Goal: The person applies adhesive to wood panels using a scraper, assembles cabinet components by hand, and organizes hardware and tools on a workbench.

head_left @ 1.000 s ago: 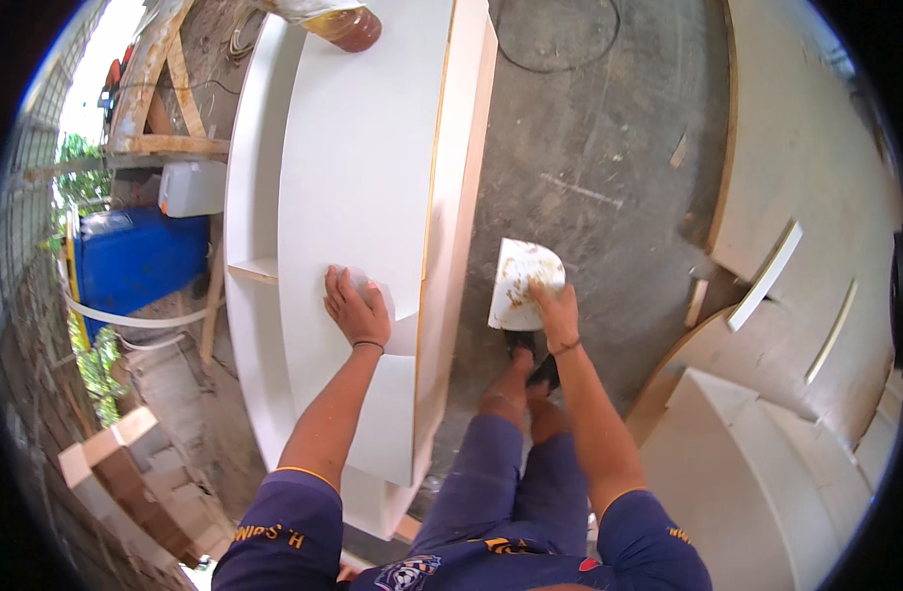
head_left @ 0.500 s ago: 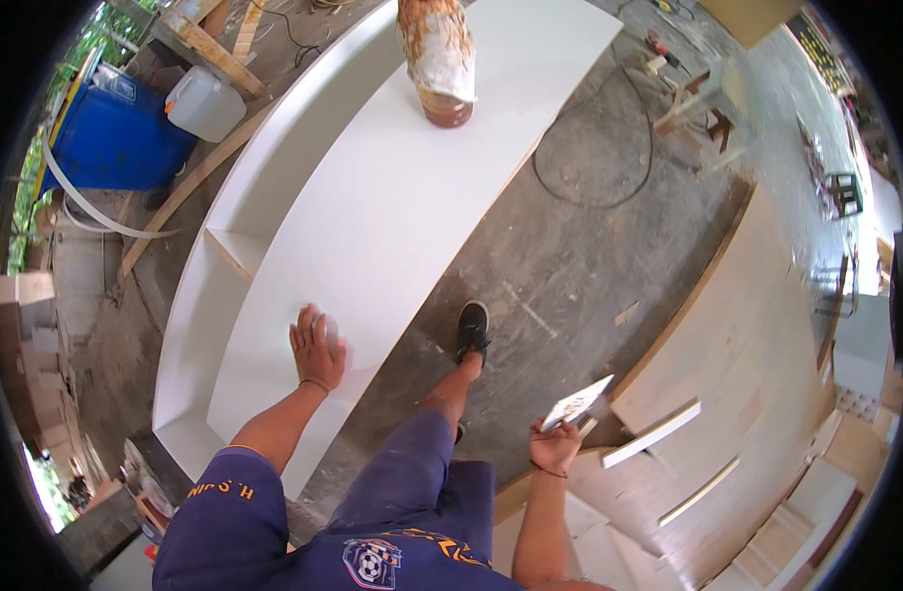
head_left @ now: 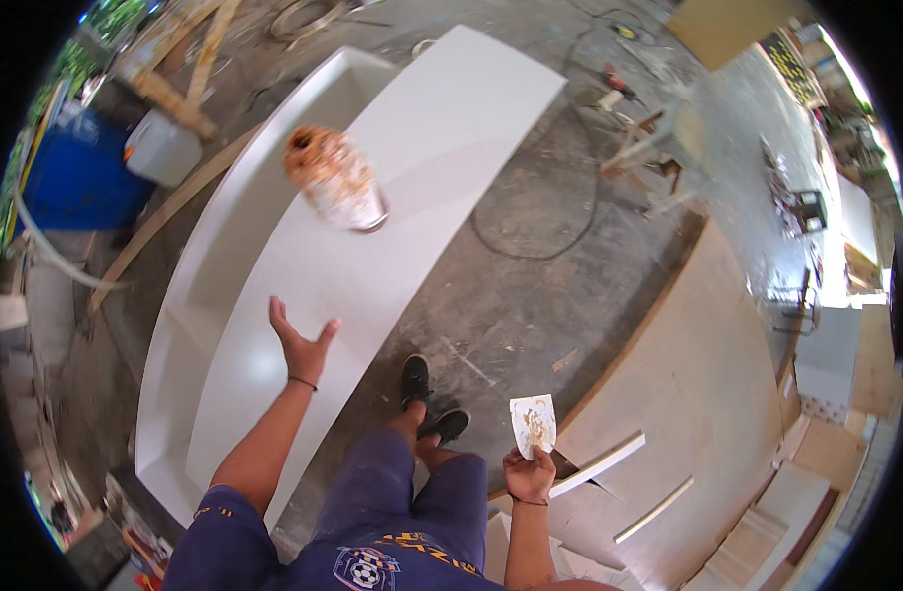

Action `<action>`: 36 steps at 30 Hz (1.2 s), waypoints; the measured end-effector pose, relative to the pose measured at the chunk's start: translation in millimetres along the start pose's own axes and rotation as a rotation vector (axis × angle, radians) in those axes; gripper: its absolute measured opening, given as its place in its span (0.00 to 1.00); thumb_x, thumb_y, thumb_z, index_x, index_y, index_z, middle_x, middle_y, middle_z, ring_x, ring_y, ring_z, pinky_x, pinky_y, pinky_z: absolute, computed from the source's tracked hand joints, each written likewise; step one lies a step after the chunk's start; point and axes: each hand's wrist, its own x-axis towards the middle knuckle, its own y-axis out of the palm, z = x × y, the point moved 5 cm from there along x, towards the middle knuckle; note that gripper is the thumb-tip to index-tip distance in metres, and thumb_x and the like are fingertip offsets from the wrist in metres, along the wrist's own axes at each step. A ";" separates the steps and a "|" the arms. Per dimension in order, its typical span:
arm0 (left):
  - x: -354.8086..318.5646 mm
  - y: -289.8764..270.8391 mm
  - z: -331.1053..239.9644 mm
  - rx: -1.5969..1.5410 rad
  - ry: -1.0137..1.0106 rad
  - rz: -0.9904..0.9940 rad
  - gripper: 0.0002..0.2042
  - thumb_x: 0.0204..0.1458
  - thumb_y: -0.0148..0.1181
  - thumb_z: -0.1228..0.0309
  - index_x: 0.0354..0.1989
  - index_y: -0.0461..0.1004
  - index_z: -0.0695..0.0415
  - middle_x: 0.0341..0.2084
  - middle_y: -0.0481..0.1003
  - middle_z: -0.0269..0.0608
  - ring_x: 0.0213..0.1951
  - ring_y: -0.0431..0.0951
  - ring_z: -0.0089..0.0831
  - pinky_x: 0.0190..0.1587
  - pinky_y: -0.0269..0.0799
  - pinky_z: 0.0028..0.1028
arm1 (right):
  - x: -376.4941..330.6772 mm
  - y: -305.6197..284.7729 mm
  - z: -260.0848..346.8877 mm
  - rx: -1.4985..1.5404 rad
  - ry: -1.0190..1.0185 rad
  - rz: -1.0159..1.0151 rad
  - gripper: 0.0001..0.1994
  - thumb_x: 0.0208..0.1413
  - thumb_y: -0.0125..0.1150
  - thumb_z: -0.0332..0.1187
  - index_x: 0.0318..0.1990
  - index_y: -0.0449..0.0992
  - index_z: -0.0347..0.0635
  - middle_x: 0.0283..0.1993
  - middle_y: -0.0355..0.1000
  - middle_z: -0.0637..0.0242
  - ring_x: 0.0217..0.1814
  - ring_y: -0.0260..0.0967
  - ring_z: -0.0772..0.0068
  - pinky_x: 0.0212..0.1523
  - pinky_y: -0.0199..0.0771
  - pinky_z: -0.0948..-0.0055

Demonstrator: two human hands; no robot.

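My left hand (head_left: 305, 345) is raised over the long white panel (head_left: 303, 295), its thumb and fingers spread wide with nothing in them. Just beyond it stands a bottle-like container (head_left: 335, 182), its white side crusted with brown, glue-like residue and a dark opening at its top. My fingertips are apart from it. On the right, my right hand (head_left: 530, 477) pinches a thin white card (head_left: 533, 424) by its lower edge. Brown smears mark the card's face, which is turned up toward me.
Left of the panel runs a curved white box frame (head_left: 190, 276) with a hollow inside. A wide wooden board (head_left: 698, 364) lies to the right, with white strips (head_left: 599, 463) on it. A dark cable (head_left: 530, 256) loops over the floor near a wooden stool (head_left: 648, 153).
My left hand has lifted off the panel and opened toward the container, which is now nearer. My right hand has turned the card from slanted to upright. My feet have come together.
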 end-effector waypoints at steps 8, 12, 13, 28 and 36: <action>102.3 64.0 -149.7 -0.305 0.184 -0.145 0.56 0.31 0.76 0.68 0.65 0.37 0.60 0.63 0.48 0.50 0.64 0.52 0.44 0.66 0.47 0.41 | -39.1 -26.3 86.6 0.124 -0.188 -0.245 0.19 0.50 0.48 0.32 0.52 0.67 0.48 0.42 0.73 0.66 0.31 0.64 0.71 0.30 0.63 0.71; 114.9 76.7 -157.5 -0.219 0.141 -0.300 0.53 0.33 0.76 0.68 0.64 0.40 0.63 0.60 0.53 0.52 0.61 0.57 0.43 0.64 0.55 0.38 | -52.0 -51.4 131.4 0.200 -0.237 -0.389 0.16 0.52 0.45 0.33 0.49 0.67 0.48 0.36 0.72 0.68 0.28 0.61 0.73 0.28 0.61 0.72; 119.4 81.6 -163.1 -0.190 0.096 -0.352 0.50 0.35 0.75 0.67 0.64 0.44 0.63 0.60 0.53 0.52 0.61 0.58 0.42 0.64 0.56 0.37 | -44.6 -68.4 146.3 0.203 -0.271 -0.398 0.14 0.53 0.45 0.32 0.47 0.68 0.48 0.33 0.70 0.69 0.26 0.60 0.74 0.27 0.60 0.72; 77.0 213.8 -296.4 0.342 0.232 -0.299 0.39 0.38 0.70 0.65 0.59 0.55 0.62 0.55 0.59 0.55 0.59 0.59 0.50 0.61 0.56 0.41 | 77.4 202.8 444.1 -0.241 -0.456 0.073 0.15 0.57 0.55 0.33 0.52 0.68 0.46 0.47 0.71 0.69 0.40 0.66 0.77 0.31 0.65 0.77; 87.8 385.0 -429.2 0.019 0.216 -0.057 0.43 0.37 0.70 0.62 0.61 0.52 0.63 0.53 0.63 0.54 0.54 0.65 0.51 0.54 0.62 0.42 | 124.6 474.2 481.9 -0.657 -0.274 0.405 0.11 0.58 0.54 0.30 0.47 0.69 0.42 0.40 0.73 0.71 0.37 0.69 0.80 0.33 0.67 0.76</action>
